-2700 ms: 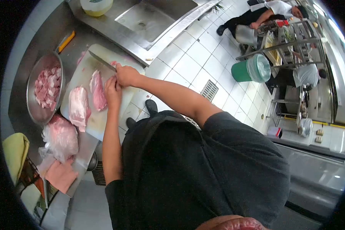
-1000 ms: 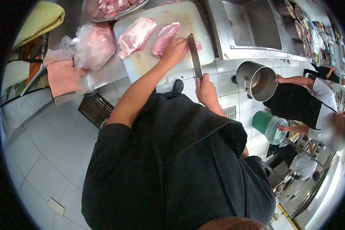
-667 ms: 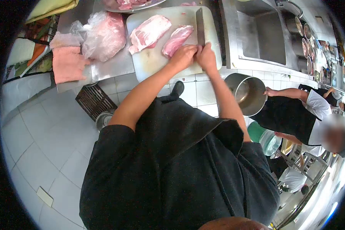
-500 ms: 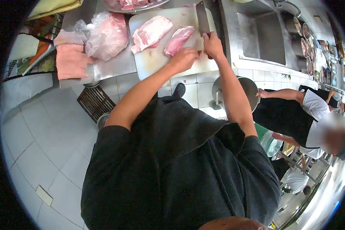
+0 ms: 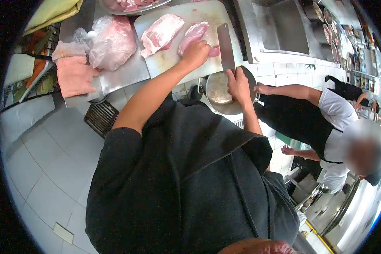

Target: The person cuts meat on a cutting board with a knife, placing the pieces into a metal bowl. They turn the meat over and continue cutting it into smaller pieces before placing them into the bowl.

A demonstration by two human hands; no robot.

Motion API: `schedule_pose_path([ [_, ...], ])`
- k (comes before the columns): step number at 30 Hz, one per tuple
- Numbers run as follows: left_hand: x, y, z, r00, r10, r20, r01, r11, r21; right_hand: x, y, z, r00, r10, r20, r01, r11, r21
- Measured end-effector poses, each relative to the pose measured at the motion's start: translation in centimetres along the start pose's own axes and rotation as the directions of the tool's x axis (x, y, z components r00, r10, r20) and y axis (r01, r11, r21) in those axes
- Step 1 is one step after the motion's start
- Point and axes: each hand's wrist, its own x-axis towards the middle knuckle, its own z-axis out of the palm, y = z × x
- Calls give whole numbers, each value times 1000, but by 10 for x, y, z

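Observation:
My right hand [image 5: 238, 84] is wrapped round the handle of a broad knife [image 5: 226, 46], whose blade points away from me over the right edge of the white cutting board [image 5: 165, 70]. My left hand [image 5: 196, 55] is closed on the near end of a strip of pink meat [image 5: 194, 34]. A small cut piece [image 5: 214, 51] lies between that hand and the blade. Left of the strip sits a larger, paler slab of meat [image 5: 163, 33]. At the top, a metal bowl [image 5: 135, 10] holds many meat pieces.
Bagged meat [image 5: 114, 44] and a pink cloth [image 5: 75, 76] lie left of the board. A metal sink [image 5: 283, 29] is at the right. A co-worker [image 5: 305, 114] holds a large pot [image 5: 219, 91] beneath my right hand, close to the counter edge. A slatted crate [image 5: 100, 118] stands below.
The co-worker's pot has moved left, close to my right hand. My right hand and knife have drawn back towards me. My left hand has shifted onto the strip's near end.

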Motion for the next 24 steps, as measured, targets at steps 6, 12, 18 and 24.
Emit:
schedule_pose_path([
  [6, -2, -10, -6, 997, 66, -26, -70, 986, -149, -61, -9, 9, 998, -15, -57, 13, 999, -39],
  [12, 0, -11, -4, 998, 64, 16, -61, 988, -140, -60, -4, 42, 998, -26, -50, 18, 988, -152],
  [18, 4, -10, -7, 986, 107, -126, -113, 993, -41, 19, -11, 79, 990, -123, -68, 106, 972, -207],
  [24, 6, -22, 2, 990, 127, -58, -131, 990, -57, 81, -29, 83, 980, -142, -138, 117, 978, -173],
])
